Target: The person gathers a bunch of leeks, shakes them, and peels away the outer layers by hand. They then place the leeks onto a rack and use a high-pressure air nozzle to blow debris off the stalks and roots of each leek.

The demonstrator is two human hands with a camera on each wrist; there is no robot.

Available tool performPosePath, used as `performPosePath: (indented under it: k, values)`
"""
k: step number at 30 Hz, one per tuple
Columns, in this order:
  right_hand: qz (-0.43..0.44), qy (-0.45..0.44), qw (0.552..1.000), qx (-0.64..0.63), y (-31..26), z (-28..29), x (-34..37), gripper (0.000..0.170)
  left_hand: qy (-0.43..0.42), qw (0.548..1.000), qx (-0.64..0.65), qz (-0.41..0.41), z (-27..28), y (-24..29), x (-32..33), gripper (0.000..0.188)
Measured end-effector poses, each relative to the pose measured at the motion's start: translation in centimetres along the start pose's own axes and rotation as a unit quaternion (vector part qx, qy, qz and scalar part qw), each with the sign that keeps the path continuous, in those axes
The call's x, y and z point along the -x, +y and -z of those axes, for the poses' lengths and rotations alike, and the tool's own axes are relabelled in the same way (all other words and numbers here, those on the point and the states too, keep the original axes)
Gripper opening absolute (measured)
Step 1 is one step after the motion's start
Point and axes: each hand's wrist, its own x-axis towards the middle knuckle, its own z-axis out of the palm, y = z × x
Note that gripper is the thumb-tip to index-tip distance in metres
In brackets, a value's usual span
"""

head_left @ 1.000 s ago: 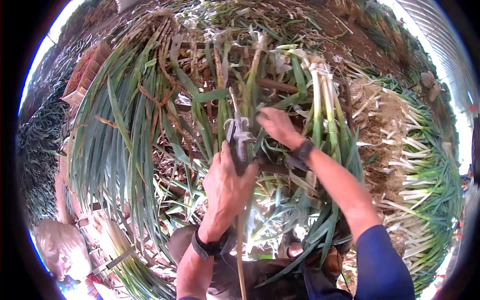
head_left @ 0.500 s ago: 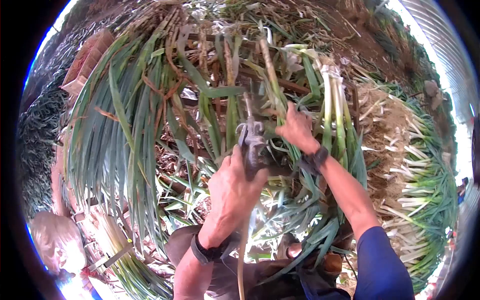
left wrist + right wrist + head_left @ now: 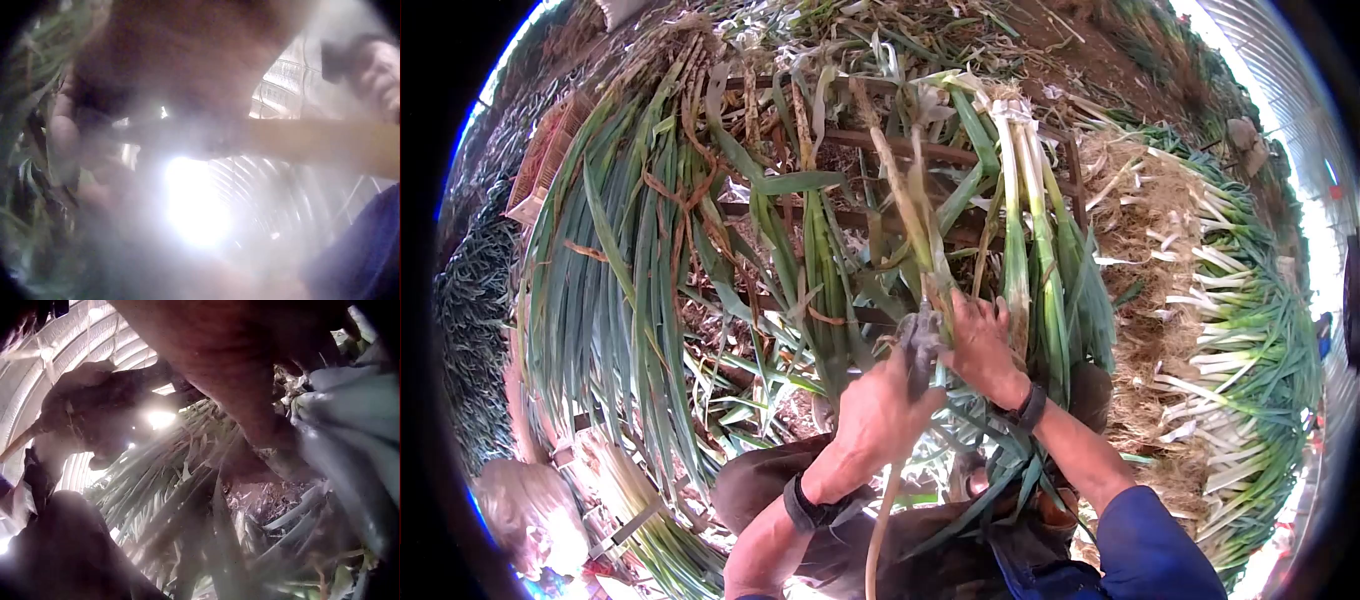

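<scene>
My left hand (image 3: 878, 418) grips an air blow gun (image 3: 920, 345), its nozzle pointing away from my body. A pale hose (image 3: 883, 530) runs from the gun's bottom toward my lap. Right beside the nozzle, my right hand (image 3: 985, 352) holds a large green onion (image 3: 892, 180) low on its stalk, fingers curled. That stalk slants up and left across a rack, with brownish loose skin on it. In the left wrist view glare and blur hide most of the grip. Bluish-green leaves (image 3: 350, 450) lie close to my right hand in the right wrist view.
Long green onions (image 3: 625, 260) hang in a thick bunch at the left of the rusty rack (image 3: 955, 152). Peeled white stalks (image 3: 1028, 170) lie over its right side. Farther right, a row of green onions (image 3: 1225, 365) lies with roots inward. A wooden crate (image 3: 550, 160) stands far left.
Both hands have come down toward my body, the blow gun with the left one. My right hand now sits lower on the stalk, close beside the nozzle. The view has shifted slightly.
</scene>
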Motion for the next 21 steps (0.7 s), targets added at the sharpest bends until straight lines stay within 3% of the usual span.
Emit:
performPosePath:
  k: [10,12,13,15,18,21]
  values:
    - [0.008,-0.017,1.000,0.025,-0.4,0.3,1.5,0.073,0.066,0.998,0.011,0.009,-0.4,-1.8,-3.7,0.043]
    - [-0.031,-0.104,0.994,-0.006,-0.6,2.1,0.4,0.049,0.067,0.997,0.020,0.022,0.3,-1.6,-3.6,0.044]
    - [-0.032,-0.105,0.994,-0.006,-0.3,2.3,-0.1,0.049,0.066,0.997,0.020,0.022,0.7,-1.4,-3.4,0.044]
    - [-0.043,-0.117,0.992,-0.013,0.0,2.5,-0.6,0.027,0.057,0.998,-0.006,0.020,1.4,-0.8,-2.9,0.044]
    - [0.033,-0.075,0.994,0.076,-0.2,2.0,-0.2,0.019,0.079,0.996,-0.042,0.025,1.5,-1.5,-2.8,0.051]
    - [0.043,-0.048,0.995,0.079,-0.6,3.0,-0.1,0.018,0.120,0.989,-0.086,0.023,1.8,-2.3,-3.0,0.059]
